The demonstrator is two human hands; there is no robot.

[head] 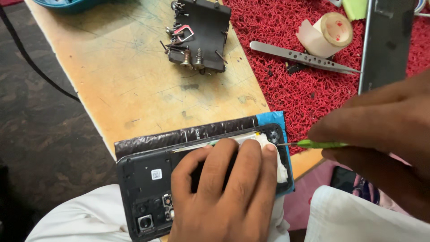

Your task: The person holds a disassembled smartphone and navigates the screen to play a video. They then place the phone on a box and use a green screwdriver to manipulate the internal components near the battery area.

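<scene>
Evidently to keep it from sliding, the left hand (224,192) presses flat, fingers spread, on the opened phone (148,188) while the right hand (385,134) pinches a green-handled screwdriver (313,144) at its corner.

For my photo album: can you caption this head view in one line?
Left hand steadies an opened phone while right hand works a green screwdriver at its corner.

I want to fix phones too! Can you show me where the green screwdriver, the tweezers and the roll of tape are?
green screwdriver (320,144): head view, on its green shaft beside the right hand.
tweezers (300,57): head view, on the middle of the metal arm with holes.
roll of tape (333,30): head view, on its round flat end.
</scene>
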